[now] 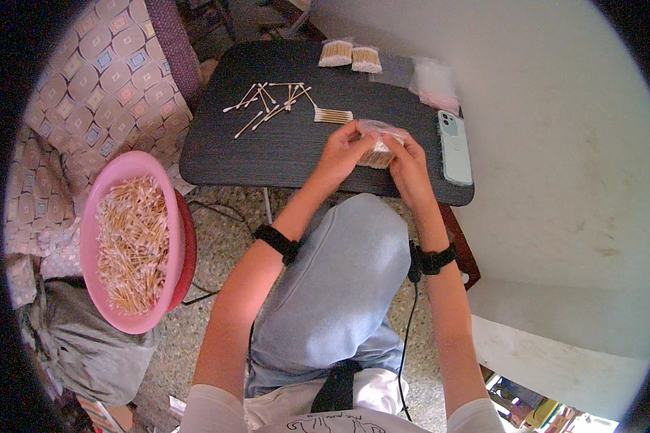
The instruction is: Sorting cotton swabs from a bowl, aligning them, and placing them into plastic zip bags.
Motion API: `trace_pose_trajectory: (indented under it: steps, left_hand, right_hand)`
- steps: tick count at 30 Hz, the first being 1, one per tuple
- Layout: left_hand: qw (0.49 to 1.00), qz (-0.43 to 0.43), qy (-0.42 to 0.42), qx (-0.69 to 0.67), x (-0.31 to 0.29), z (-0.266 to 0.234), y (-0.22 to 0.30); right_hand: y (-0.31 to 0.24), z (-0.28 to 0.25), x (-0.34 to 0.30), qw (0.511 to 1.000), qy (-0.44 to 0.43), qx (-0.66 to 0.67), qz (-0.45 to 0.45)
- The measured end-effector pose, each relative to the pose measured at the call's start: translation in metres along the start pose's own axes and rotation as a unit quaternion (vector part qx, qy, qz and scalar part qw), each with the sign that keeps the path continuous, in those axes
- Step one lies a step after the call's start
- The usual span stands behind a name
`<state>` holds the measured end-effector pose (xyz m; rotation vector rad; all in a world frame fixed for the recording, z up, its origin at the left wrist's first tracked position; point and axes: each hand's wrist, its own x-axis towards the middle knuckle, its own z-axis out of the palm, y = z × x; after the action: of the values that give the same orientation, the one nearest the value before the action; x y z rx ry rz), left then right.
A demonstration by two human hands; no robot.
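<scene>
In the head view, the left hand (344,150) and the right hand (409,163) are drawn close together, thumbs and fingers pinching the upper part of a clear plastic bag of cotton swabs (375,156) from its two sides. The bag sits between the hands, at the near edge of the black table (245,155), its packed swabs showing below the thumbs. Just beyond the left hand's fingertips lies a neat row of cotton swabs (333,115); farther left of that hand, loose cotton swabs (273,102) are scattered at odd angles. Beyond both hands stand two filled swab bags (350,56), with a stack of clear bags (435,83) to their right. A smartphone (454,148) lies to the right of the right hand. Well left of and nearer than the left hand, a pink basin (90,238) holds a heap of swabs.
</scene>
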<state>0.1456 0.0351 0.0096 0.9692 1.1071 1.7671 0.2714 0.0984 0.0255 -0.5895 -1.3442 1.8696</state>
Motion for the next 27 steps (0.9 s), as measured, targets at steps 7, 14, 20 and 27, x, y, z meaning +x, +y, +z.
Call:
trace_pose_trajectory:
  steps: [7, 14, 20, 27]
  left_hand:
    - [0.996, -0.021, 0.002, 0.083, -0.001, 0.000, 0.005]
    - [0.999, 0.003, -0.031, 0.043, -0.001, 0.001, -0.002]
    - [1.000, -0.013, -0.024, -0.006, 0.001, 0.001, -0.007]
    - [0.999, -0.044, -0.003, 0.006, 0.000, -0.002, -0.004]
  right_hand:
    - [0.002, 0.004, 0.000, 0.999, -0.004, 0.035, 0.025]
    - [0.017, -0.005, 0.004, 0.998, 0.008, -0.069, -0.007]
    - [0.009, -0.006, 0.001, 0.992, -0.020, 0.122, 0.033]
    - [-0.001, 0.000, 0.000, 0.994, -0.054, 0.083, 0.038]
